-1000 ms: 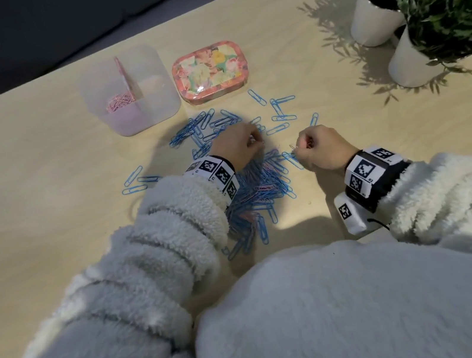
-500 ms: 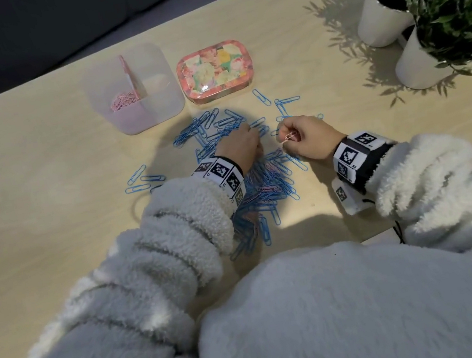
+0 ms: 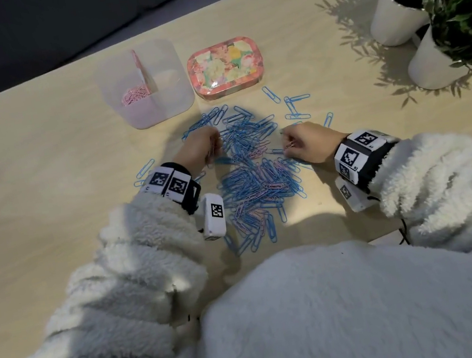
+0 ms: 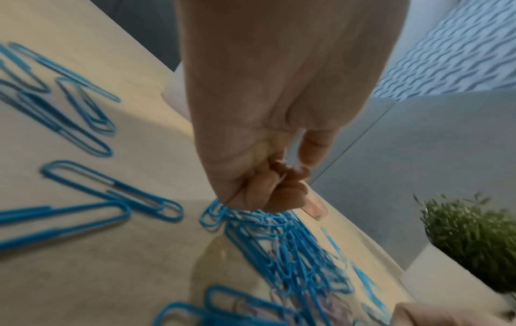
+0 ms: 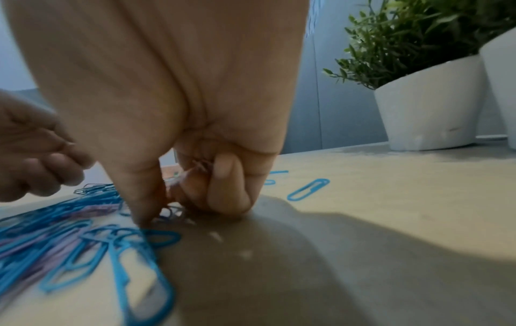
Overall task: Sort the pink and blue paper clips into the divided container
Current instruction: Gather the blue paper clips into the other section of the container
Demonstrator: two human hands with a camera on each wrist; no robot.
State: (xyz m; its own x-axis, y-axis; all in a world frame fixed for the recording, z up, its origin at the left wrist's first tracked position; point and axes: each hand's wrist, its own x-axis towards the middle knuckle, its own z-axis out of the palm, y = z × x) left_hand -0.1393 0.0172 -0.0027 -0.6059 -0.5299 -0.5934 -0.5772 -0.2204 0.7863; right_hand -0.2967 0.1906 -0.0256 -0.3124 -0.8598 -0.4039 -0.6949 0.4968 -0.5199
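Observation:
A pile of blue and pink paper clips lies on the wooden table. The clear divided container stands behind it, with pink clips in its left compartment. My left hand sits at the pile's upper left edge. In the left wrist view its fingers are tightly curled, with what looks like a thin pink clip pinched in them. My right hand rests at the pile's right edge. Its curled fingers hold pink clips while the thumb presses down on the clips.
A floral tin stands right of the container. Loose blue clips lie scattered behind the pile and to its left. Two white plant pots stand at the far right. The table's near edge runs under my sleeves.
My left hand has slid left off the middle of the pile, uncovering it. My right hand came in from the right to the pile's edge and stays there.

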